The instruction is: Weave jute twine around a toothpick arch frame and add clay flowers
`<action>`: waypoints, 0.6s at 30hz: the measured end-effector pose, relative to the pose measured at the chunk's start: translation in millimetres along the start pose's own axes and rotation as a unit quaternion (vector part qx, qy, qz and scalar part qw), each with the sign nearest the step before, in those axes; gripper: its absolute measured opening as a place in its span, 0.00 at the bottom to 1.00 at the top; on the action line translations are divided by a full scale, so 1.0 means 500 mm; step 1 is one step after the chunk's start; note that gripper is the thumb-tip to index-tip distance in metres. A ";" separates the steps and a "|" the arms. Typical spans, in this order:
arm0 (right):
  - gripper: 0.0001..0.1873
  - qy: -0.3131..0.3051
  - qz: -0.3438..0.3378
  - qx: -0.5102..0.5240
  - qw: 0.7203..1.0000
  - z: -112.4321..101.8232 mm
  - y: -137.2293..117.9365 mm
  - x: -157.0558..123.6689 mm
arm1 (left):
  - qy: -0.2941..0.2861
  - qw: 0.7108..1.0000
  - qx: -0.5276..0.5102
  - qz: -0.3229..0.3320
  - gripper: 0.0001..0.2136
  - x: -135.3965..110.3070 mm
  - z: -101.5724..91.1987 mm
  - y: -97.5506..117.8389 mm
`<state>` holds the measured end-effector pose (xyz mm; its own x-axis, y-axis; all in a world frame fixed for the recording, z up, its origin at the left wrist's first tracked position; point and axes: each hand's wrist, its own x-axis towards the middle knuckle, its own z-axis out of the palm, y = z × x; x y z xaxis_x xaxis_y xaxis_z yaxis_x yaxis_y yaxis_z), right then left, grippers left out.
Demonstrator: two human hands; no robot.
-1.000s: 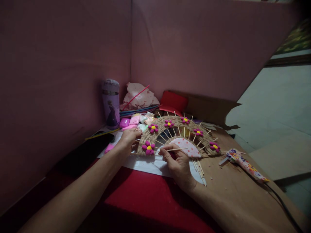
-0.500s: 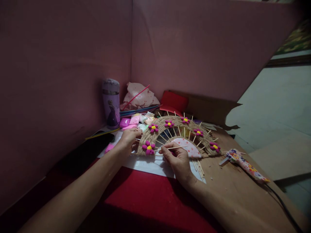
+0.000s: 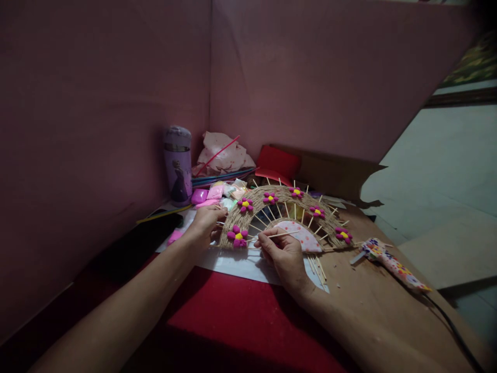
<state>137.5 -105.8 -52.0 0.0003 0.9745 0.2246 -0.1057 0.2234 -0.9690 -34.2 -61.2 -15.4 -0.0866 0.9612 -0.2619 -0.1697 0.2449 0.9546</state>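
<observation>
A half-round fan (image 3: 285,192) of thin sticks and wound twine stands tilted before me, with several purple clay flowers (image 3: 271,198) on its twine band. A dotted pink-white fabric half-circle (image 3: 301,235) fills its inner middle. My left hand (image 3: 209,223) grips the fan's left edge, its fingers partly hidden behind the rim. Pinched in my right hand (image 3: 282,254) is a thin wooden stick (image 3: 285,234), which points right across the fabric. The stick's left end lies beside the lowest left flower (image 3: 237,237).
A flower-patterned glue gun (image 3: 396,267) with a black cord lies on brown cardboard (image 3: 349,300) at right. Loose sticks (image 3: 318,270) rest on white paper (image 3: 233,264). Behind stand a purple tumbler (image 3: 177,166), clay packets (image 3: 215,191) and a fabric bundle (image 3: 223,153).
The stick in my right hand has tilted slightly, its right end a little higher. My left hand and the fan have stayed in place.
</observation>
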 end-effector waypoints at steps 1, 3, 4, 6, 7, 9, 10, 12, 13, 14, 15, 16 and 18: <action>0.15 0.003 0.004 0.006 1.000 0.000 -0.002 0.000 | 0.000 1.000 0.001 0.001 0.03 0.000 0.000 0.000; 0.15 0.005 0.014 0.020 1.000 0.001 -0.005 0.000 | -0.003 1.000 0.006 0.003 0.04 0.000 -0.001 0.000; 0.16 0.004 0.021 0.026 0.999 0.001 -0.008 0.000 | -0.004 1.000 0.008 0.003 0.04 -0.001 -0.001 0.000; 0.16 -0.002 0.037 0.037 0.999 0.002 -0.012 0.000 | -0.005 1.000 0.010 0.003 0.03 -0.002 -0.001 0.001; 0.16 -0.006 0.046 0.042 0.998 0.003 -0.013 0.001 | -0.005 1.000 0.009 0.003 0.04 -0.003 -0.001 0.001; 0.16 -0.013 0.062 0.052 0.997 0.004 -0.015 0.002 | -0.005 1.000 0.004 0.005 0.04 -0.003 -0.001 0.002; 0.16 -0.016 0.067 0.056 0.996 0.004 -0.015 0.002 | -0.005 1.000 0.001 0.005 0.04 -0.003 0.000 0.002; 0.16 -0.018 0.070 0.061 0.996 0.005 -0.014 0.002 | -0.005 1.000 -0.001 0.004 0.04 -0.002 0.001 0.003; 0.16 -0.017 0.069 0.062 0.996 0.004 -0.013 0.002 | -0.005 1.000 0.000 0.004 0.03 -0.002 0.001 0.004; 0.16 -0.016 0.068 0.063 0.996 0.004 -0.012 0.002 | -0.004 1.000 0.002 0.004 0.03 -0.002 0.002 0.004; 0.16 -0.014 0.068 0.066 0.995 0.003 -0.011 0.002 | -0.003 1.000 0.004 0.004 0.03 -0.002 0.002 0.005; 0.16 -0.012 0.067 0.069 0.995 0.003 -0.010 0.002 | -0.003 1.000 0.005 0.004 0.03 -0.003 0.002 0.005; 0.16 -0.010 0.067 0.079 0.995 0.002 -0.009 0.003 | -0.004 1.000 0.007 0.004 0.03 -0.003 0.002 0.005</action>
<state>137.2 -105.6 -47.2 -0.0441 0.9942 0.0985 -0.2586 0.0839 -0.9623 -33.7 -61.9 -12.4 -0.0792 0.9641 -0.2536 -0.1561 0.2393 0.9583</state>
